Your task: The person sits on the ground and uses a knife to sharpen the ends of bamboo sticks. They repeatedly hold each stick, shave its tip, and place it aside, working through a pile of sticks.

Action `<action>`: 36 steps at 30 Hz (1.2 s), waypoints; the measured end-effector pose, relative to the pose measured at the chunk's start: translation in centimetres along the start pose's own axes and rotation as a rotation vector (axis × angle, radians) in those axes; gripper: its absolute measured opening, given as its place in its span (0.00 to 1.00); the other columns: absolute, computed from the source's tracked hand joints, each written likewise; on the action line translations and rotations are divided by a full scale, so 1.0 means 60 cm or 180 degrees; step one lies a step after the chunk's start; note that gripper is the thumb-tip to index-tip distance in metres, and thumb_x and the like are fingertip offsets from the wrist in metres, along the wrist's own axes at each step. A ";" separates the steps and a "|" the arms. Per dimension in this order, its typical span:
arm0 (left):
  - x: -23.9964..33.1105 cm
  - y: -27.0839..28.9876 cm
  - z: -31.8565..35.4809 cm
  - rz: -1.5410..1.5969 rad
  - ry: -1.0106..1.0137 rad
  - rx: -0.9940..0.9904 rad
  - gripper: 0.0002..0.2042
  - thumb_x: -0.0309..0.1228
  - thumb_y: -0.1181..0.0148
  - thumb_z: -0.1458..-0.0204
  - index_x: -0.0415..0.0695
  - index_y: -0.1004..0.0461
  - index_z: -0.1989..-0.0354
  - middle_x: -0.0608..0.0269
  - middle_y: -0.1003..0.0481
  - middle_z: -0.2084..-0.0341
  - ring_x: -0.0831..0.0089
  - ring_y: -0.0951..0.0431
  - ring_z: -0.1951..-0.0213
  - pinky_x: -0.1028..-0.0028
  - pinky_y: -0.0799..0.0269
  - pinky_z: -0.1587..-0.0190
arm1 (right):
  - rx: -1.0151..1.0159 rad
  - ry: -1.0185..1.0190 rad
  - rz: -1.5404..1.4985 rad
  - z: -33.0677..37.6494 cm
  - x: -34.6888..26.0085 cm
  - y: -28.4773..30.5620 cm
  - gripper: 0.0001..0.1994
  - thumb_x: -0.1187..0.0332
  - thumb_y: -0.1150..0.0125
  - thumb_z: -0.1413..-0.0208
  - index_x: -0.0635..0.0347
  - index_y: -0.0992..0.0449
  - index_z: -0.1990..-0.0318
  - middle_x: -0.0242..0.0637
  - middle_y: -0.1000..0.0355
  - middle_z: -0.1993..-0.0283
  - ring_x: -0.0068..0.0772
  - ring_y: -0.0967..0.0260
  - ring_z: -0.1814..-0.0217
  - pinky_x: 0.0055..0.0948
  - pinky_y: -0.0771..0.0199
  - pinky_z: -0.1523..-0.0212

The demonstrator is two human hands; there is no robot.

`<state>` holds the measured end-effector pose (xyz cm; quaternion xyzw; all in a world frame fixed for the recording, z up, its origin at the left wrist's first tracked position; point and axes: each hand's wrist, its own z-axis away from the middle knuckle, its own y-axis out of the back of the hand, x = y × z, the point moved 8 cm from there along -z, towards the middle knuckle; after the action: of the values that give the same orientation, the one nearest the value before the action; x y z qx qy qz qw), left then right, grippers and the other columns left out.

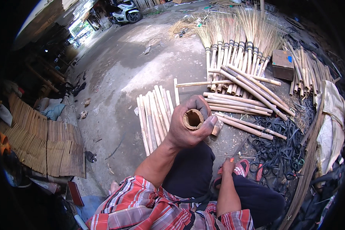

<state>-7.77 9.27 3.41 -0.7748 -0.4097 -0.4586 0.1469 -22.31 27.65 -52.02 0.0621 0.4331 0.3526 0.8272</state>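
Observation:
My left hand (180,132) is raised in the middle, its fingers wrapped around a bamboo tube (186,123). The tube's hollow, round end faces up toward me, while the rest of its length is hidden behind the hand. Lower down on the right, my right hand (228,166) is closed on a knife (240,146) with an orange handle end, its dark blade angled up and away. Just beyond the left hand shows a short brown piece of wood (217,128), partly covered by the fingers.
Bamboo sticks (154,115) lie in a row ahead, with more stacked sticks (237,104) to the right. Grass brooms (234,42) lie behind them near a cardboard box (283,64). Black strips (280,142) heap at right. Slatted bamboo mats (61,149) lie left; a motorbike (126,13) stands far back.

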 end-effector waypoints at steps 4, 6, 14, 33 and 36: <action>-0.010 -0.002 -0.005 0.0361 -0.0071 -0.0298 0.10 0.21 0.36 0.50 0.44 0.33 0.68 0.66 0.31 0.72 0.80 0.32 0.70 0.78 0.34 0.65 | -0.0045 -0.0255 -0.0072 -0.005 0.017 -0.008 0.21 0.58 0.44 0.44 0.74 0.23 0.71 0.53 0.22 0.74 0.51 0.20 0.69 0.47 0.24 0.62; -0.019 0.003 -0.008 0.0656 -0.0124 -0.0219 0.13 0.20 0.34 0.51 0.43 0.33 0.64 0.67 0.31 0.71 0.81 0.33 0.69 0.78 0.35 0.64 | 0.0132 0.0032 0.0025 0.003 -0.004 0.003 0.21 0.58 0.44 0.44 0.74 0.23 0.71 0.52 0.22 0.75 0.50 0.20 0.69 0.46 0.23 0.64; -0.078 0.082 0.015 -0.0662 0.0319 0.0285 0.23 0.38 0.32 0.44 0.41 0.30 0.44 0.64 0.27 0.62 0.73 0.27 0.57 0.71 0.30 0.50 | 0.0008 0.0045 -0.0372 0.055 -0.052 0.022 0.17 0.62 0.44 0.42 0.69 0.28 0.75 0.43 0.31 0.82 0.42 0.28 0.85 0.42 0.29 0.82; -0.004 0.572 0.214 -0.1770 0.0408 0.3936 0.28 0.35 0.31 0.45 0.38 0.40 0.42 0.50 0.30 0.52 0.64 0.21 0.53 0.65 0.16 0.58 | -0.0179 -0.0226 -0.0407 0.063 -0.046 0.009 0.17 0.61 0.44 0.43 0.70 0.28 0.74 0.44 0.28 0.82 0.42 0.26 0.83 0.43 0.26 0.79; -0.160 0.604 0.319 -0.0632 0.0762 0.4766 0.28 0.31 0.31 0.46 0.41 0.42 0.42 0.48 0.33 0.47 0.60 0.23 0.50 0.58 0.15 0.54 | -0.0170 -0.0153 -0.0309 0.058 -0.047 0.009 0.17 0.61 0.45 0.43 0.70 0.28 0.74 0.44 0.29 0.82 0.41 0.26 0.83 0.43 0.26 0.79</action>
<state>29.10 -6.47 -9.45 -0.3730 -0.6602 -0.1505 0.6343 -21.02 26.97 -47.78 0.0273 0.4061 0.3219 0.8548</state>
